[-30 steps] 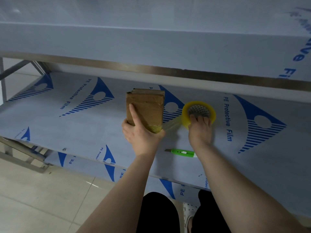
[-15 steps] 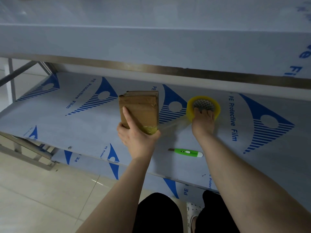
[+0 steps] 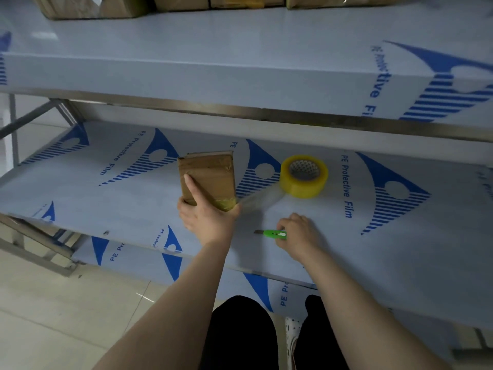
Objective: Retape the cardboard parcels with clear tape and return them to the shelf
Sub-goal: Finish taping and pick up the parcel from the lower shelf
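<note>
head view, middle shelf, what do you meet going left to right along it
cardboard parcel → green cutter → tape roll

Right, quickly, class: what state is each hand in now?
Left hand: holds the cardboard parcel upright.
Right hand: fingers curled round the green cutter.

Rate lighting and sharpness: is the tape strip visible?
Head view: dim, bluish, slightly soft; wide lens bows the upper shelf; the clear strip from parcel to tape roll shows only as a pale streak; the left hand gripping the parcel and right hand holding the green cutter are legible.
</note>
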